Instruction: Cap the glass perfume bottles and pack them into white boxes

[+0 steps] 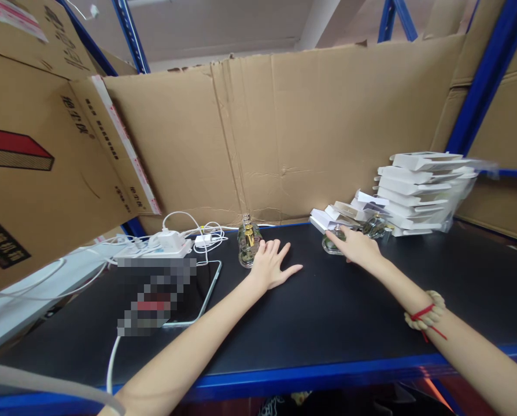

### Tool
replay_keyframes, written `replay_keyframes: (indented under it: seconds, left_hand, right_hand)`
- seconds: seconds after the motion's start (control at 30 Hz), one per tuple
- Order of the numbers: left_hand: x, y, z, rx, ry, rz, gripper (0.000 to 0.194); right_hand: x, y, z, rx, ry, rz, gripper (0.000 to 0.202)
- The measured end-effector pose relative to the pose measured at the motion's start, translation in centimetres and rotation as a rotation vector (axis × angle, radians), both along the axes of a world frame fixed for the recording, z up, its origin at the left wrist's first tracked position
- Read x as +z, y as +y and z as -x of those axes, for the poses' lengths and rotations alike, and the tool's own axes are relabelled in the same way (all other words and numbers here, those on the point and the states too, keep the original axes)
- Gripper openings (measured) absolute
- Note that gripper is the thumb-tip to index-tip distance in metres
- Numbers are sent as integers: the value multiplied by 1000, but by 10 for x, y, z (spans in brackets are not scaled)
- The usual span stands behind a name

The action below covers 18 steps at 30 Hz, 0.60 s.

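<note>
Glass bottles with gold parts stand close together near the middle of the black tabletop. Just to their right is my left hand, fingers spread, palm down and nothing gripped. Farther right, my right hand has its thumb and index finger at the top of a clear glass bottle, which rests on the table. Behind that hand lie more glass bottles and loose small white boxes.
White open boxes are stacked at the right. A tablet, a power strip and tangled white cables lie at the left. Cardboard walls enclose the back, and a blue rail edges the front.
</note>
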State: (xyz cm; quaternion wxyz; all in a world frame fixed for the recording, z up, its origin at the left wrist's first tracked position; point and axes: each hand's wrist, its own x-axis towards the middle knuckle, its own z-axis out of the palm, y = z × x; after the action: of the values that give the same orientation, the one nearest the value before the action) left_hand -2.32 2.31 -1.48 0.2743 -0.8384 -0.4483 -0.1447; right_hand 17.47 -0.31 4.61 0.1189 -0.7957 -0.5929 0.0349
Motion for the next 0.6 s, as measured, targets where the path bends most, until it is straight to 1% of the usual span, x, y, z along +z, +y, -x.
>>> replay_keyframes:
  seconds: [0.17, 0.43, 0.6]
  left_hand:
    - [-1, -1, 0, -22, -7, 0, 64]
    - [3, -2, 1, -3, 9, 20, 62]
    - [1, -1, 1, -41, 14, 30, 61]
  right_hand:
    - [-2, 2, -1, 6, -7, -7, 57]
    - [-1, 2, -1, 2, 6, -3, 57]
    - [-2, 1, 0, 14, 1, -11, 55]
